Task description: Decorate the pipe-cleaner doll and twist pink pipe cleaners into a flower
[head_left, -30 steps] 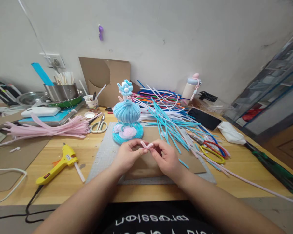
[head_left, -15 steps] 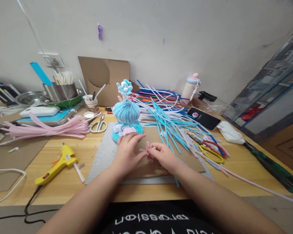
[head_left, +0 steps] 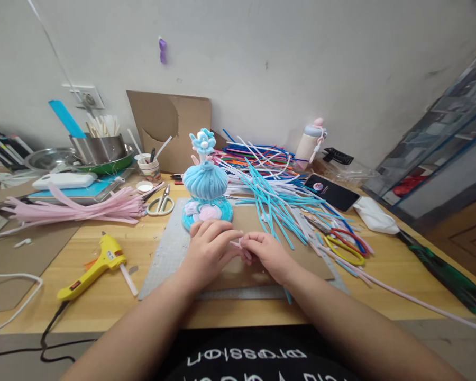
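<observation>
Between my hands is a short piece of pale pink pipe cleaner (head_left: pixel 236 244), mostly covered by fingers. My right hand (head_left: pixel 266 255) pinches it with the thumb and forefinger. My left hand (head_left: pixel 207 250) is closed round its other end, fingers bent over the top and thumb below. Just beyond the left hand stands a blue fuzzy pipe-cleaner figure (head_left: pixel 205 181) with a pleated, rounded skirt and a flower on top. Its round turquoise base (head_left: pixel 227 210) carries a pink patch. Brown cardboard (head_left: pixel 230 278) on a grey cutting mat (head_left: pixel 162 264) lies under my hands.
Left are a yellow glue gun (head_left: pixel 107 256), pink pipe cleaners (head_left: pixel 79 207) and pale-handled scissors (head_left: pixel 161 205). Blue pipe cleaners (head_left: pixel 272 203) spread at right, near red-and-yellow-handled scissors (head_left: pixel 343 251), a phone (head_left: pixel 333 192) and a bottle (head_left: pixel 307 143).
The left fingers have come down and closer to my right hand, covering more of the pink piece. Its upright tip no longer shows clearly. The blue figure has not moved.
</observation>
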The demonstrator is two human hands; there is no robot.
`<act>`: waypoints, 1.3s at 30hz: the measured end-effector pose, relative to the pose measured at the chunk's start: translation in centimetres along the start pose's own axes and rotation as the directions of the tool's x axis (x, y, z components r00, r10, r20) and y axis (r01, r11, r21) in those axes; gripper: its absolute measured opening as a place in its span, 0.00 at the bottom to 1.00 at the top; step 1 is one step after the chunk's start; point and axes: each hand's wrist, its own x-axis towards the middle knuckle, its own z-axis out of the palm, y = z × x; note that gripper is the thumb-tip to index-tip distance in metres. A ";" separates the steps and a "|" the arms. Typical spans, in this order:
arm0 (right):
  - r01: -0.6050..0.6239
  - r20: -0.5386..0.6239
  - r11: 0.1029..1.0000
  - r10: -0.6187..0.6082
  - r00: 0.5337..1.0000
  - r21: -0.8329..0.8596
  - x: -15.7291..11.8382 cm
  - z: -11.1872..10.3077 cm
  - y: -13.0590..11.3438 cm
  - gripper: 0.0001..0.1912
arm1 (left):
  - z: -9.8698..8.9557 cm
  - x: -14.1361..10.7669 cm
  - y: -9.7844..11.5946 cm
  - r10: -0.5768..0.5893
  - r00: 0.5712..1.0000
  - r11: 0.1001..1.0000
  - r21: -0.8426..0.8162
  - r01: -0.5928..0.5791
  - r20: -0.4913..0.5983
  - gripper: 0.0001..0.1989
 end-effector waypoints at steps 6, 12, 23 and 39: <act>0.030 -0.044 0.999 -0.031 0.999 -0.014 0.3 -0.3 0.3 0.15 | -0.4 0.2 0.2 -0.033 0.999 0.996 -0.077 0.034 0.014 0.09; 0.090 -0.072 0.995 -0.092 0.993 -0.035 0.4 -0.4 0.2 0.15 | -0.5 0.4 0.3 -0.168 0.977 0.937 -0.286 0.200 0.130 0.08; 0.082 -0.132 0.994 -0.090 0.987 -0.066 0.3 -0.4 -0.1 0.14 | -0.2 0.5 0.1 -0.427 0.828 0.234 -0.839 0.490 0.364 0.17; 0.036 -0.150 0.987 -0.060 0.987 -0.159 0.6 -0.8 0.7 0.14 | -0.7 0.5 0.4 -0.326 0.810 -0.189 -0.873 0.449 0.487 0.15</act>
